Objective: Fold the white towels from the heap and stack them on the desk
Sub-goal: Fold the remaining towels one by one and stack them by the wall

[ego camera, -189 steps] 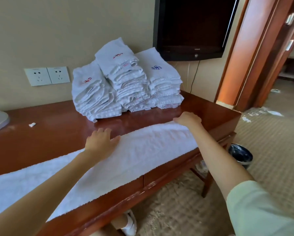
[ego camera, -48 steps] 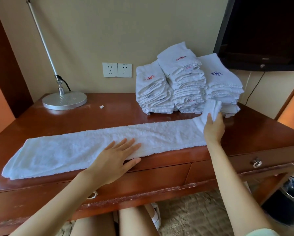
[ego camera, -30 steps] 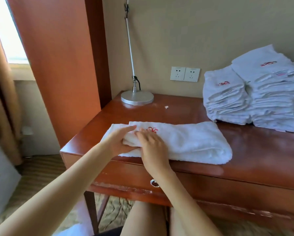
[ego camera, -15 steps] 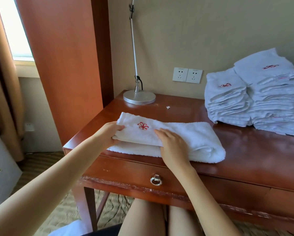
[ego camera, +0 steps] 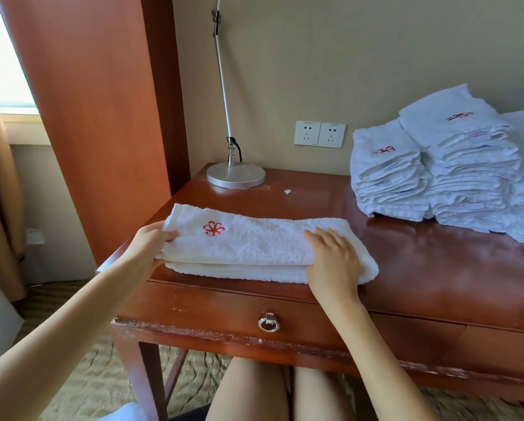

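A white towel with a red flower emblem lies folded in half lengthwise on the left part of the wooden desk. My left hand grips the towel's left end, thumb on top and fingers under the upper layer. My right hand lies flat with straight fingers on the towel's right part. Stacks of folded white towels stand at the desk's back right against the wall.
A silver desk lamp stands at the back left of the desk, below two wall sockets. A small white scrap lies near the lamp. The desk's left edge meets an orange wall panel. A drawer ring pull faces me.
The long towel strip was folded over to the left into a half-length band. Since half a second ago my right hand slid right along the top layer and my left hand keeps hold of the left end.
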Demonstrator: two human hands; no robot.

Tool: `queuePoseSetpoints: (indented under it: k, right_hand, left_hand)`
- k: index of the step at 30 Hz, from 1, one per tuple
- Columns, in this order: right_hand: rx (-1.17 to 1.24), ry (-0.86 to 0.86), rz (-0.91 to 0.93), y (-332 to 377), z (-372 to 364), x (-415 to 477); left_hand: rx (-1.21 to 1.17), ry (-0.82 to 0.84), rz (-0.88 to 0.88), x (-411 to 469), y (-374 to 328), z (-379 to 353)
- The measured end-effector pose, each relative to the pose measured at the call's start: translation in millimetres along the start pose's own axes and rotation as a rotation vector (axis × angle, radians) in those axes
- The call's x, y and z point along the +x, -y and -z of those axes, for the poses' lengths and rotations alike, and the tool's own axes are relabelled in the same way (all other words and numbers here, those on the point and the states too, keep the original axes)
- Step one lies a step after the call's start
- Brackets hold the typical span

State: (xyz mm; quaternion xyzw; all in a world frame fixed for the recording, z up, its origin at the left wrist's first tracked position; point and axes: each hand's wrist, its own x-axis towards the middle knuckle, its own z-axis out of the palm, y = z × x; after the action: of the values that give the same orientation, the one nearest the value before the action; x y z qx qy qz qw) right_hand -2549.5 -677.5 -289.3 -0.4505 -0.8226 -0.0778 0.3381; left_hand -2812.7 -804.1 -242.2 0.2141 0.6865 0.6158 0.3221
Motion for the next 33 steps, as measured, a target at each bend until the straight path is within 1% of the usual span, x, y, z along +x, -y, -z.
queuePoseSetpoints:
  k: [3, 9, 13, 14, 17, 18, 20, 22, 23, 24, 25, 26, 27, 28, 30, 31, 32, 33]
  right_hand:
    - [0.014, -0.077, -0.01, -18.0, 6.5, -1.8]
    - [-0.013, -0.109, -0.022, -29.4, 5.9, -9.1]
    - [0.03, -0.055, -0.222, -33.1, 19.9, -8.4]
    - [0.04, -0.063, -0.239, -33.5, 21.0, -8.5]
    - [0.062, -0.11, -0.207, -32.3, 20.0, -8.3]
    - [0.067, -0.098, -0.197, -32.1, 19.9, -8.9]
    - [0.075, -0.006, -0.197, -34.1, 20.3, -10.3]
    - [0.117, 0.147, -0.177, -44.5, 23.9, -10.5]
    - [0.209, 0.235, -0.166, -50.7, 28.9, -9.9]
    - [0.357, 0.346, -0.177, -56.7, 37.0, -7.3]
    - [0.542, 0.463, -0.218, -61.6, 46.6, -4.1]
    - [0.707, 0.545, -0.288, -65.8, 55.5, -0.2]
    - [0.782, 0.555, -0.372, -72.7, 60.1, 3.7]
    - [0.747, 0.494, -0.453, -79.1, 62.9, 7.0]
    - [0.443, 0.351, -0.535, -88.9, 63.7, 14.6]
    - [0.306, 0.327, -0.529, -91.5, 62.2, 18.2]
    - [0.25, 0.348, -0.536, -91.9, 59.0, 20.5]
    - [0.266, 0.4, -0.538, -90.0, 55.5, 21.3]
  left_hand:
    - [0.014, -0.039, -0.004, 5.0, 6.2, 3.8]
    - [0.062, -0.034, 0.003, 5.3, 11.9, 8.0]
    - [0.111, -0.035, -0.03, 8.7, 12.0, 6.3]
    - [0.118, -0.032, -0.042, 10.3, 11.4, 5.3]
    - [0.121, -0.042, -0.061, 10.1, 11.6, 0.7]
    - [0.116, -0.048, -0.07, 10.3, 12.7, -0.5]
    - [0.163, -0.069, -0.099, 9.7, 13.3, -2.2]
    - [0.222, -0.085, -0.146, 10.4, 13.7, -3.3]
    - [0.256, -0.087, -0.16, 10.0, 12.0, -3.7]
    - [0.294, -0.086, -0.168, 9.4, 10.1, -3.2]
    - [0.335, -0.075, -0.169, 10.0, 9.1, -2.7]
    - [0.372, -0.059, -0.175, 10.7, 7.8, -1.9]
    - [0.413, -0.039, -0.187, 11.3, 6.3, -1.4]
    - [0.452, -0.029, -0.196, 11.3, 4.4, -1.6]
    - [0.521, -0.039, -0.194, 13.7, 2.0, -2.7]
    - [0.6, -0.058, -0.211, 16.1, 1.0, -4.6]
    - [0.711, -0.08, -0.254, 18.7, 0.2, -7.3]
    - [0.813, -0.09, -0.321, 19.7, -1.2, -12.5]
